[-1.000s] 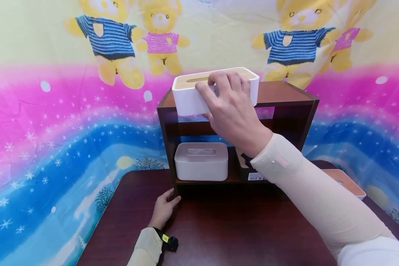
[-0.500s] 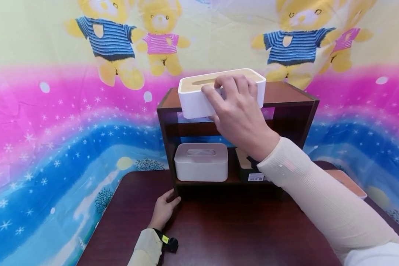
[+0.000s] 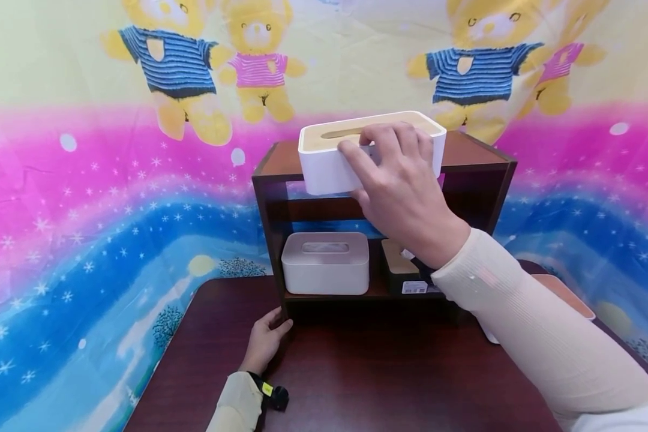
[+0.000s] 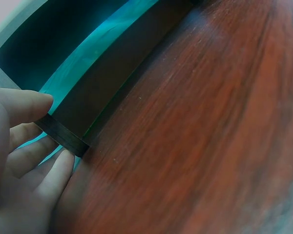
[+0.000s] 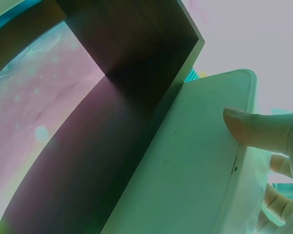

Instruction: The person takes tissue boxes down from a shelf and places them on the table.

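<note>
My right hand [image 3: 407, 186] holds a white tissue box [image 3: 329, 171] with a pale wood lid and an oval slot. Its fingers lie over the lid's near edge, while the thumb presses the underside in the right wrist view. The tissue box is tilted, at the front of the top board of a dark brown shelf [image 3: 267, 234]; its underside [image 5: 185, 146] appears against that board's edge. Low on the left, my left hand [image 3: 264, 342] grips the foot of the shelf's side panel [image 4: 63, 134], thumb on one side and fingers on the other.
On the lower shelf stand a grey-white tissue box [image 3: 326, 270] and a dark box with a brown lid [image 3: 396, 258], partly behind my right wrist. Another orange-lidded box [image 3: 564, 294] is on the table [image 3: 356, 372] at right, partly covered by the sleeve.
My right hand has carried the tissue box to the right and slightly down along the shelf's top front. The left hand has stayed at the shelf's foot.
</note>
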A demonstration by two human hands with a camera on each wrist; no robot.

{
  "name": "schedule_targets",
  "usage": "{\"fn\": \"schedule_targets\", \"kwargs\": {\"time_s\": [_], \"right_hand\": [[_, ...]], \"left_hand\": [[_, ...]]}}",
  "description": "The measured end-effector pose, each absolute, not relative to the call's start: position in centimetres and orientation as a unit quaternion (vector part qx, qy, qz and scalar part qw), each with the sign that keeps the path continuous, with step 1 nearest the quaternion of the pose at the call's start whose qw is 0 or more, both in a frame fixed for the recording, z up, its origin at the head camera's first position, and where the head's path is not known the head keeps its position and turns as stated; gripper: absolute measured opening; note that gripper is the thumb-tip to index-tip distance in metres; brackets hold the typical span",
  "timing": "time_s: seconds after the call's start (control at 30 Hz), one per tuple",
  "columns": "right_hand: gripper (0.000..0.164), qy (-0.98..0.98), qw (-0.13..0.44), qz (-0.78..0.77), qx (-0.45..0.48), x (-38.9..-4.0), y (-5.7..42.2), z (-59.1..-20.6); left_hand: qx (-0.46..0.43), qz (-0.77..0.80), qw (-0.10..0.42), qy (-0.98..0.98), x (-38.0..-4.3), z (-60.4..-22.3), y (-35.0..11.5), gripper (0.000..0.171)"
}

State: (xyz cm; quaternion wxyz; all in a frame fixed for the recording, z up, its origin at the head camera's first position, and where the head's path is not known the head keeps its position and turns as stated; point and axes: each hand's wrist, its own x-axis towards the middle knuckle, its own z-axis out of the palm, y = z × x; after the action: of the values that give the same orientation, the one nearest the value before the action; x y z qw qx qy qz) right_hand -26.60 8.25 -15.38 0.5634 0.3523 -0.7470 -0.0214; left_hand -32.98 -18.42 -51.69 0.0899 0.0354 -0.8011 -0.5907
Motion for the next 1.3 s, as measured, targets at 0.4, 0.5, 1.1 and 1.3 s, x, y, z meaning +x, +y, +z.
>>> {"fn": "schedule_targets", "kwargs": {"time_s": [0.4,0.5,1.1,1.3], "right_hand": [[0.064,-0.749,0.56,-0.021,0.353,-26.1,9.1,-15.4],[0.065,-0.749,0.561,-0.022,0.353,-25.9,9.4,-15.4],[0.063,-0.743,0.562,-0.024,0.362,-24.9,10.7,-15.8],[0.062,-0.742,0.566,-0.024,0.359,-24.5,11.0,-15.7]], "left_hand": [[0.039,-0.594,0.092,-0.798,-33.1,-51.8,-18.5,0.047],[0.035,-0.594,0.092,-0.798,-33.1,-51.7,-18.5,0.047],[0.039,-0.593,0.086,-0.8,-32.9,-52.1,-18.6,0.052],[0.029,-0.595,0.09,-0.798,-32.9,-51.7,-18.4,0.051]]}}
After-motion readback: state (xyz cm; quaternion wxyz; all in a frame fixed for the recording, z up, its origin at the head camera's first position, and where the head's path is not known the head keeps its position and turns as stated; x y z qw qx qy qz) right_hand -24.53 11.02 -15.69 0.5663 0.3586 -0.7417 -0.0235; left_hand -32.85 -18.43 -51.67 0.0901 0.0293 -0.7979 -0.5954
